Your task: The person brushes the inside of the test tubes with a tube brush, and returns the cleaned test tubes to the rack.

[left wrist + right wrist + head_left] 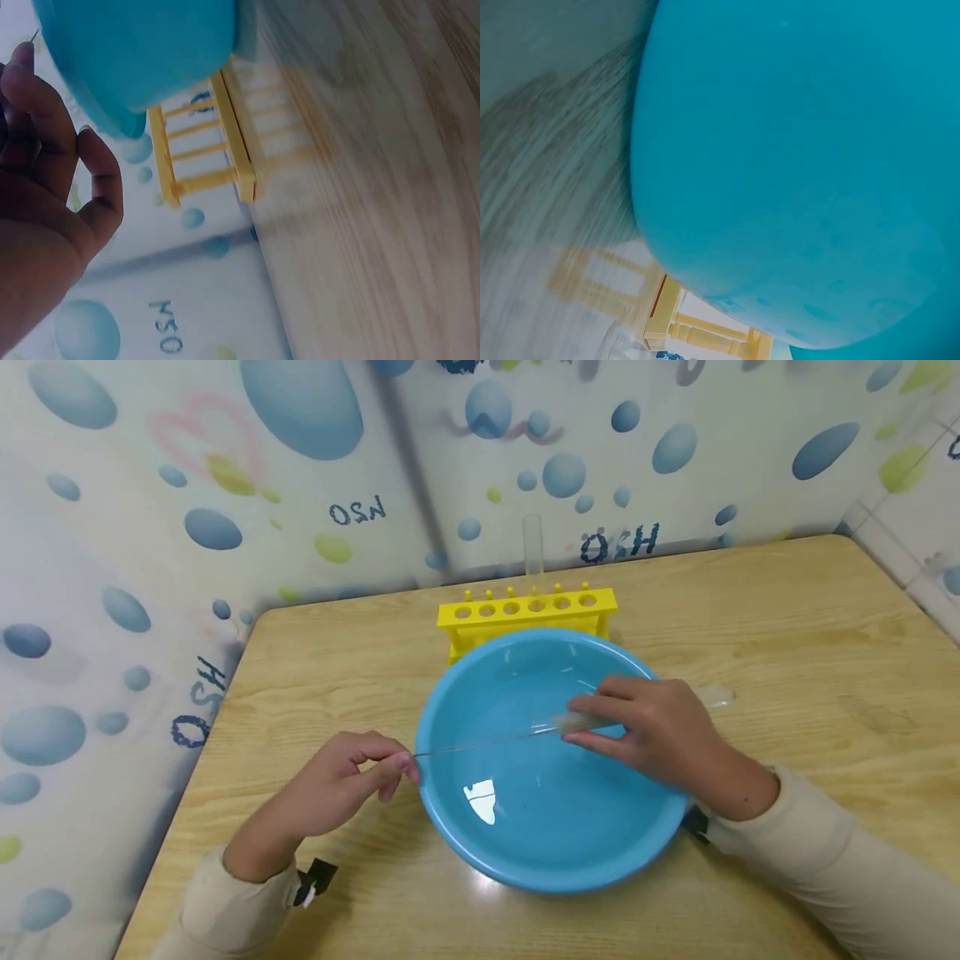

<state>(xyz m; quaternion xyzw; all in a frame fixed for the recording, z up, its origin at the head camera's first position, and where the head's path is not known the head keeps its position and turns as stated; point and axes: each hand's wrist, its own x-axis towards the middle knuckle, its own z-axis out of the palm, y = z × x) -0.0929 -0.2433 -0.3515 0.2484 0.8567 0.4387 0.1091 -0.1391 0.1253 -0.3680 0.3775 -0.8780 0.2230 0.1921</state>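
My left hand pinches the thin wire handle of a test tube brush at the left rim of a blue basin. That wire runs into the mouth of a clear test tube, which my right hand grips above the basin. Pale bristles show inside the glass near the right fingertips; the rest is hidden behind the hand. The tube's rounded end sticks out past the right hand. In the left wrist view, the left hand has its fingers bent by the basin. The right wrist view shows no hand.
Behind the basin stands a yellow test tube rack with one clear test tube upright in it. All this rests on a wooden table. A wall with blue and green drops rises along the back and left.
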